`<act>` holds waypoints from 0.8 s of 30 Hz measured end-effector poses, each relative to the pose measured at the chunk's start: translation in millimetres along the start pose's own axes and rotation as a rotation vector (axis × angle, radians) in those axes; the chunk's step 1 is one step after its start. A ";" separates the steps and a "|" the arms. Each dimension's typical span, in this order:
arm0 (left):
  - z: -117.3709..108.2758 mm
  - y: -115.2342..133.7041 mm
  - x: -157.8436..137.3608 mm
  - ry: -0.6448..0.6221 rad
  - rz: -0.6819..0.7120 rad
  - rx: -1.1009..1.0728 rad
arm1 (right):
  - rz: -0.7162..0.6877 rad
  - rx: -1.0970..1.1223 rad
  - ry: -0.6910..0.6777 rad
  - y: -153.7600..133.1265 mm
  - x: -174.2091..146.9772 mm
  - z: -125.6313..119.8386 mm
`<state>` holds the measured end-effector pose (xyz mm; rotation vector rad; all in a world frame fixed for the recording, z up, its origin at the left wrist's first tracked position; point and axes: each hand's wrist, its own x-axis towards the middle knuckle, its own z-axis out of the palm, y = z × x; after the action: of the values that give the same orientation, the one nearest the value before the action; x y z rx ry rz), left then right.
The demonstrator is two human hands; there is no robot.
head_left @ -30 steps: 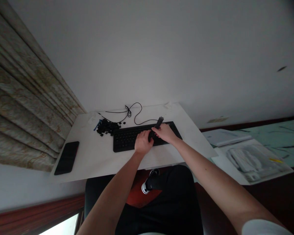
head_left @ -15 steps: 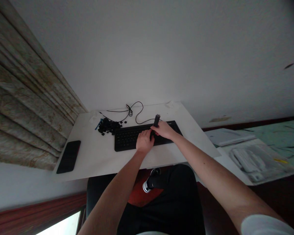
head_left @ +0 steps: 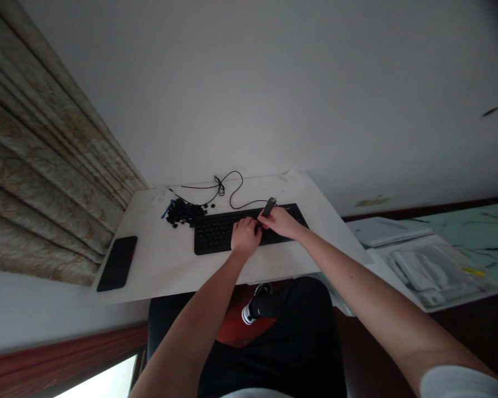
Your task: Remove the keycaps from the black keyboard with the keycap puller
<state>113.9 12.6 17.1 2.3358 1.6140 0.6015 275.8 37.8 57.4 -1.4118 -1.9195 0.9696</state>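
Keyboard (head_left: 219, 232) under left hand (head_left: 245, 236), fingers curled; right hand (head_left: 280, 223) pinches dark tool (head_left: 268, 207); no legible writing

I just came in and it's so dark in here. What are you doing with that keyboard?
A person sits at a white table with both hands on a black keyboard. The right hand holds a slim dark tool tilted over the keys, and the left hand rests on the keyboard beside it. A heap of loose black keycaps lies by the keyboard's far left corner, and a dark phone sits near the table's left edge.
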 end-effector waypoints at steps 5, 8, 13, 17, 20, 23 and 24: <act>2.8 -0.7 0.6 0.025 0.020 -0.017 | -0.004 0.010 0.088 -27.7 11.0 -16.5; 4.4 -2.9 0.2 0.049 0.031 -0.034 | -0.029 -0.083 0.124 -53.9 30.7 -41.4; 7.6 -9.2 -2.3 0.131 0.015 -0.118 | 0.073 0.020 0.161 -50.5 40.2 -62.4; 11.1 -10.4 -4.2 0.213 -0.002 -0.165 | 0.136 0.066 0.442 9.2 12.7 -56.6; 12.5 -9.0 -5.2 0.237 0.027 -0.150 | 0.122 0.170 0.711 59.5 -14.7 -48.0; 12.7 -8.0 -5.5 0.237 0.055 -0.130 | 0.229 0.421 0.931 95.0 -36.0 -36.2; 12.6 -8.0 -5.6 0.238 0.054 -0.132 | 0.256 0.466 0.983 102.6 -40.4 -32.0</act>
<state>111.3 10.7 1.5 2.2888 1.5545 0.9992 369.0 25.0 -8.4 -1.4577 -0.7571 0.5769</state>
